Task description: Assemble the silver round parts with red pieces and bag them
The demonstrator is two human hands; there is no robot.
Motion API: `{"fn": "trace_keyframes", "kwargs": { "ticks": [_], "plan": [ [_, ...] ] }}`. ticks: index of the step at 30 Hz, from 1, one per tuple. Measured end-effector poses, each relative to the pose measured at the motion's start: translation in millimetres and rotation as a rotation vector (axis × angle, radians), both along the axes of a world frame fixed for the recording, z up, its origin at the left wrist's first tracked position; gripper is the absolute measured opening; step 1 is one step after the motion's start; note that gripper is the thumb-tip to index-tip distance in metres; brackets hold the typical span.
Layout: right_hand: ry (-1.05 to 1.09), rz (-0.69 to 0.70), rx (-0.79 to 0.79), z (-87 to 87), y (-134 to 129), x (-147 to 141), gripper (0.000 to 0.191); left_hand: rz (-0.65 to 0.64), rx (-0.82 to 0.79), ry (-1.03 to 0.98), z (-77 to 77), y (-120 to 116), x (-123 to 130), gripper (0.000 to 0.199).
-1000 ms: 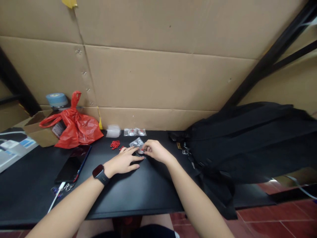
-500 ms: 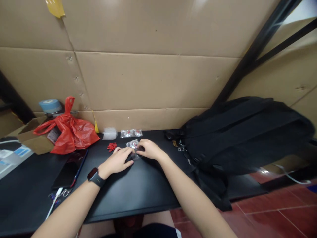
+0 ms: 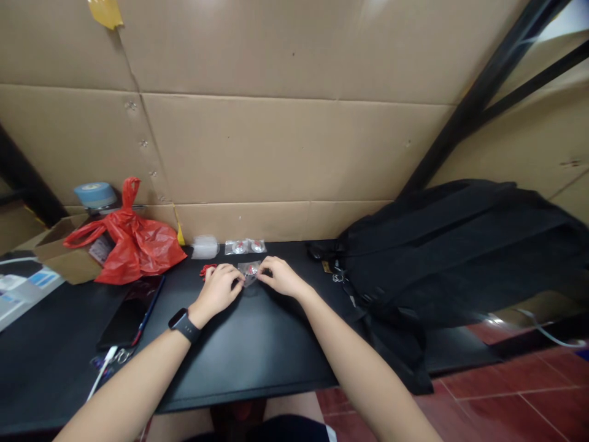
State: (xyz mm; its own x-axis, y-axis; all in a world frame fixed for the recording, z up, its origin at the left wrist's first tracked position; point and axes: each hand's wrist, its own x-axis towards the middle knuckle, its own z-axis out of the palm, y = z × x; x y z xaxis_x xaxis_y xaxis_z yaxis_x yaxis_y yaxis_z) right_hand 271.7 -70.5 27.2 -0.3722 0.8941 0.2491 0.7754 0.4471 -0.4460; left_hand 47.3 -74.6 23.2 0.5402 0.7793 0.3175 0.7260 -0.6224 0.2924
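Note:
Between my hands is a small clear plastic bag with a round silver piece and something red inside. My left hand, with a black watch on the wrist, pinches the bag's left edge. My right hand pinches its right side. Just behind my left hand, partly covered by it, lies a small pile of red pieces. Farther back, two bagged silver discs lie side by side near the cardboard wall. To their left is a stack of clear bags.
A black backpack fills the right side. On the left are a red plastic bag, a cardboard box, a blue-lidded jar, a phone and a white cable. The black table ends before my legs.
My left hand has curled its fingers onto the bag's edge and now covers part of the red pile. The bag has been lifted and tilted between both hands. The view has shifted slightly.

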Motion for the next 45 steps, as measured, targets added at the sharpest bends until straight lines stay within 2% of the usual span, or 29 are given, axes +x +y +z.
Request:
{"fn": "trace_keyframes", "kwargs": {
  "ticks": [4,7,10,13,15,17,19,21,23,27,31,33,37,41,43,45],
  "plan": [
    [0.156,0.007,-0.092,-0.4,3.2,0.2,0.004,0.107,-0.054,-0.108,6.7,5.2,-4.0,0.02],
    [0.073,-0.049,-0.094,-0.6,-0.4,-5.1,0.013,0.164,-0.073,-0.123,8.7,5.7,-5.5,0.023],
    [-0.054,-0.153,-0.038,0.2,-6.0,-14.2,0.023,0.191,-0.02,-0.079,6.8,3.1,-2.7,0.025],
    [-0.082,-0.258,0.087,6.6,-10.6,-18.0,0.015,0.183,0.072,-0.061,7.0,0.4,1.2,0.012],
    [-0.04,-0.179,0.132,12.8,-13.4,-15.9,0.003,0.105,0.1,-0.062,9.3,-0.9,1.6,0.012],
    [-0.02,-0.005,0.109,16.8,-16.2,-12.8,0.008,-0.017,0.078,-0.043,11.0,-1.9,-0.3,0.018],
    [-0.045,0.097,0.055,16.0,-18.0,-11.2,0.017,-0.101,0.031,-0.02,10.1,-2.4,-3.2,0.03],
    [-0.082,0.079,0.017,11.4,-17.6,-12.0,0.024,-0.108,-0.007,-0.015,6.4,-1.7,-5.3,0.049],
    [-0.085,0.031,-0.014,6.6,-15.3,-13.5,0.027,-0.078,-0.028,-0.024,1.3,0.6,-5.9,0.057],
    [0.046,-0.022,-0.1,6.3,-11.2,-12.0,0.025,0.017,-0.049,-0.109,-5.7,7.4,-5.5,0.051],
    [0.156,0.013,-0.154,7.9,-9.8,-7.8,0.033,0.089,-0.095,-0.204,-4.7,11.7,-7.4,0.047],
    [0.243,0.016,-0.164,5.0,-7.7,-7.6,0.033,0.083,-0.121,-0.267,-2.0,11.9,-7.9,0.047],
    [0.439,0.049,-0.181,-0.6,-2.2,-8.9,0.021,0.04,-0.145,-0.429,3.5,10.4,-6.8,0.041],
    [0.616,0.1,-0.264,0.5,0.5,-8.8,0.029,0.034,-0.169,-0.509,5.3,9.2,-4.9,0.039],
    [0.705,0.062,-0.287,1.9,2.6,-4.7,0.036,0.02,-0.201,-0.516,5.4,8.6,-4.2,0.039],
    [0.731,-0.061,-0.248,2.9,6.7,5.3,0.039,0.026,-0.208,-0.468,5.5,7.8,-4.3,0.04]
  ]
}}
